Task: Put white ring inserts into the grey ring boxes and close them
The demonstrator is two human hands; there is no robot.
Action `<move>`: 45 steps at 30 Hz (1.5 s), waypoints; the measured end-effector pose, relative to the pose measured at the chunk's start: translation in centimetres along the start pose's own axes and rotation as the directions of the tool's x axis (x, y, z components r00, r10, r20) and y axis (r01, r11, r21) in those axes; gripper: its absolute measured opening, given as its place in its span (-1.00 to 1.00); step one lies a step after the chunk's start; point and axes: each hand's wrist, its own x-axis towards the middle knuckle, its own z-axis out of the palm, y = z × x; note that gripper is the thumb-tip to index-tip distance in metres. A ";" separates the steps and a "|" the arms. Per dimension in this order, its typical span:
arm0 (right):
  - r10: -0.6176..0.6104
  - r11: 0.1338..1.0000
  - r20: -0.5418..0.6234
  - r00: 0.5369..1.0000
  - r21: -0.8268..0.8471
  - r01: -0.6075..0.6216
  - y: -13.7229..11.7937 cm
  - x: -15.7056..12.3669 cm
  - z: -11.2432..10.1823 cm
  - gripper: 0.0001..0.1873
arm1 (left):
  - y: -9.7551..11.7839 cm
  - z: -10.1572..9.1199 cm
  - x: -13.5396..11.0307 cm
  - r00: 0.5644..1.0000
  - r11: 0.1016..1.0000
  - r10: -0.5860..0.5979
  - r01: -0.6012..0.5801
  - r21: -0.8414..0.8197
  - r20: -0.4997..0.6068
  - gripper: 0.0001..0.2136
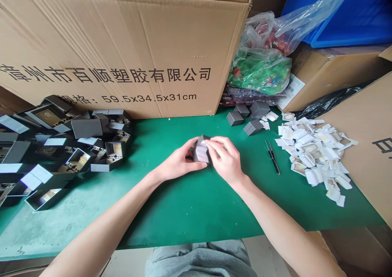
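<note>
Grey trousers (199, 260) are showing at the bottom centre, before the green bench (183, 220). Mid-frame, our left hand (179, 160) is gripping a small dark box (201, 153), while our right hand (226, 156) is bringing narrowed fingers against its upper right edge (whether they are pinching anything, we cannot tell). Tweezers (272, 158) are lying at centre right, beside heaped white pieces (315, 150). Open boxes (112, 156) are crowding the left; closed boxes (235, 118) are sitting farther back, right of centre. Behind, a cardboard carton (122, 32) is filling the upper left.
</note>
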 end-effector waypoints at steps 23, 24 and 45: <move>0.153 0.962 0.135 0.979 0.204 -0.179 0.5 0.3 0.4 -0.65 | -0.5 -0.2 0.1 0.998 0.996 0.001 0.006 -0.092 0.070 -0.18; 0.162 0.960 0.139 0.977 0.209 -0.189 0.4 0.3 0.3 -0.66 | -0.5 -0.2 0.2 0.998 0.996 0.002 0.004 -0.090 0.070 -0.18; 0.184 0.936 0.214 0.959 0.260 -0.237 0.4 0.7 -0.1 -0.77 | 0.5 0.1 0.0 0.990 1.000 -0.019 0.019 -0.001 0.138 -0.16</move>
